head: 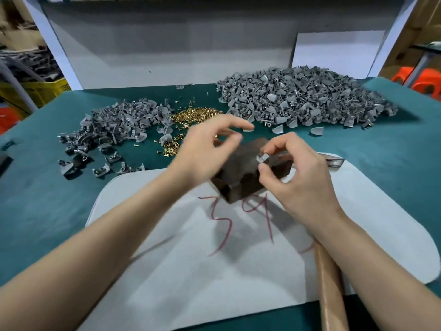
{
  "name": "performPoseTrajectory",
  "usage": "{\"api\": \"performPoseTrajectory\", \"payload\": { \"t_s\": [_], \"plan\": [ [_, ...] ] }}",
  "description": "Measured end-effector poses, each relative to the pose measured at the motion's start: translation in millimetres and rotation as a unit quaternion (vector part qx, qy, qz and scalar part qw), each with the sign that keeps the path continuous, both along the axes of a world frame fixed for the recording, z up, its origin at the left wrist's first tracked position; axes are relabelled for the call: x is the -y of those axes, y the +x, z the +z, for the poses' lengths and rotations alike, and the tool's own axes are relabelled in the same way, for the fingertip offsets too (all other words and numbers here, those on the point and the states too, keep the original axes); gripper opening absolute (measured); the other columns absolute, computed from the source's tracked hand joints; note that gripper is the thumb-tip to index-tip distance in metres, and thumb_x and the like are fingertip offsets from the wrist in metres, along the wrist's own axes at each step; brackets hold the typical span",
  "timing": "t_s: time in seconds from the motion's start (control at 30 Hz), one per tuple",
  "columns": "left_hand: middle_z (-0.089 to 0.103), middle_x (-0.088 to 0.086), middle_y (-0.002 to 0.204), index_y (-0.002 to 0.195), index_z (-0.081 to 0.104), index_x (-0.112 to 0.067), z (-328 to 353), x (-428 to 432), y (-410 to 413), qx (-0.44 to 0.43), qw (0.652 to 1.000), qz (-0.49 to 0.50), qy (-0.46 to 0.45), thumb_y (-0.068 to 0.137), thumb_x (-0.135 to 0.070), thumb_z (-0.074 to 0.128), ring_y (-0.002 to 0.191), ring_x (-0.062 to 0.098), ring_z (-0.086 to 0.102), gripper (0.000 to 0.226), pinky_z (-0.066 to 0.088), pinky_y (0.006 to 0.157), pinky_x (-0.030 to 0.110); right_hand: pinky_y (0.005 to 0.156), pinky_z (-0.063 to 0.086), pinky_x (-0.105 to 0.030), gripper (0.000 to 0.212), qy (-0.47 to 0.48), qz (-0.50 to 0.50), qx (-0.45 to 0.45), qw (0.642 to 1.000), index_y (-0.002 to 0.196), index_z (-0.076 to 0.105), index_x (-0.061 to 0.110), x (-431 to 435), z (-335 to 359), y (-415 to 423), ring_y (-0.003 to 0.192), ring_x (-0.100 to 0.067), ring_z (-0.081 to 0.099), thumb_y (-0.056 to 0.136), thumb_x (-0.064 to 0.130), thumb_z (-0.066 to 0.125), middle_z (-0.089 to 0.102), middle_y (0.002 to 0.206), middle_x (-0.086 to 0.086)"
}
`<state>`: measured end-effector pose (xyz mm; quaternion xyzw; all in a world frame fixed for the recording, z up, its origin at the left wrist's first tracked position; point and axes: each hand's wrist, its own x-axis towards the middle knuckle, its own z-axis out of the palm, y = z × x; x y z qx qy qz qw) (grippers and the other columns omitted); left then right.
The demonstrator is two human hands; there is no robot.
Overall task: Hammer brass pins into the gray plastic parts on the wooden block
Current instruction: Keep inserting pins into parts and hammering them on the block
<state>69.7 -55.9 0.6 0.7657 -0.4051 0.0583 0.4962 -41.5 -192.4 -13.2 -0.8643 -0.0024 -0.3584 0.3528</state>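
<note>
Here, in the head view, my right grip (293, 173) is clamped on one gray plastic part (262, 157), pinched between thumb and fingertips just above the wooden block (248, 173), I judge so that I can turn it the right way before seating it. The block sits on the white pad (167, 259) near the middle of the green worktop (47, 211); the pad likely cushions the blows to come. My left grip (205, 149) hovers over the block's far left corner, fingers loosely spread and blurred; I cannot tell whether a pin is caught between them. The brass pins (195, 114) lie in a small heap just beyond that hand, within easy reach, which is surely why they are there. A small pile of gray parts (114, 130) spreads to the far left, and a much larger pile (307, 99) to the far right. The hammer (330, 290) lies on the pad under my right forearm, handle toward me, ready to be picked up once a part and a pin are set. No hammering is under way; I am at the loading step.
</note>
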Motion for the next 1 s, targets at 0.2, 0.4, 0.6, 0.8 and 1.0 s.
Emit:
{"api": "performPoseTrajectory", "payload": {
  "t_s": [0.2,0.4,0.6,0.8,1.0],
  "plan": [
    [0.063,0.004,0.126,0.123,0.063,-0.021,-6,-43,52,-0.001,0.921,0.163,0.355,0.092,-0.017,0.063,0.11,0.025,0.06,0.031,0.044,0.094,0.03,0.071,0.047,-0.043,0.014,-0.257,-0.084,-0.065,0.961,0.093,0.059,0.014,1,0,9,0.087,-0.028,0.052,0.081,0.019,0.059,0.058,0.088,-0.003],
    [0.071,0.005,0.088,0.09,0.073,-0.01,-20,-46,60,0.042,0.939,0.19,0.284,0.087,0.006,0.058,0.082,0.017,0.062,0.022,0.047,0.079,0.024,0.069,0.05,-0.047,0.016,-0.255,-0.055,-0.017,0.965,0.094,0.07,0.01,1,-6,9,0.084,-0.032,0.056,0.084,0.02,0.063,0.062,0.087,-0.007],
    [0.07,0.007,0.083,0.101,0.067,-0.013,-21,-47,61,0.027,0.937,0.197,0.288,0.084,0.004,0.058,0.088,0.026,0.063,0.026,0.053,0.084,0.04,0.062,0.031,-0.024,0.011,-0.281,-0.057,0.023,0.958,0.09,0.071,0.01,-3,-5,7,0.079,-0.026,0.057,0.082,0.014,0.065,0.062,0.083,-0.003],
    [0.072,0.003,0.085,0.107,0.067,-0.017,-22,-49,62,0.026,0.932,0.23,0.28,0.086,0.003,0.052,0.088,0.026,0.064,0.033,0.055,0.08,0.043,0.065,0.032,-0.024,0.011,-0.263,-0.049,0.026,0.963,0.092,0.071,0.009,-4,-7,7,0.079,-0.025,0.057,0.082,0.01,0.067,0.062,0.083,-0.004],
    [0.069,0.001,0.085,0.111,0.06,-0.018,-17,-47,59,0.034,0.941,0.232,0.246,0.091,0.003,0.05,0.083,0.022,0.063,0.031,0.053,0.075,0.035,0.069,0.048,-0.034,0.013,-0.227,-0.033,0.039,0.973,0.095,0.071,0.006,-1,-9,9,0.081,-0.025,0.055,0.084,0.007,0.064,0.063,0.086,-0.005]
  ]
}}
